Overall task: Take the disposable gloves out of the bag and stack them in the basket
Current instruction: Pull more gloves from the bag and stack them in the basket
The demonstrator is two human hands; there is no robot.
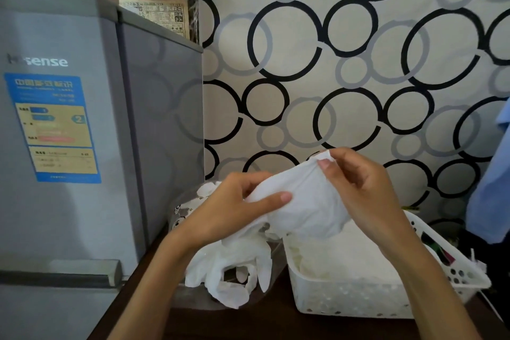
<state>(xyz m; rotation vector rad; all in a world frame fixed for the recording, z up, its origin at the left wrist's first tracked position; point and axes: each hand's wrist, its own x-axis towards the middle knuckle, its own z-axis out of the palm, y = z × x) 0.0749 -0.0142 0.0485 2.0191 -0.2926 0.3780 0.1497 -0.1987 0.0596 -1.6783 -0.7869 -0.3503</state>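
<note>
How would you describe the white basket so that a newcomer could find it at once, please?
Start at the grey fridge on the left, then look right along the dark table. The white basket sits beneath the right hand; unlike the limp gloves beside it, it is rigid, with perforated walls.

Fridge tight on L; basket top open.

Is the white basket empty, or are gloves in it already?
Not empty: pale gloves lie inside the white basket. Both hands hold another glove above it.
</note>
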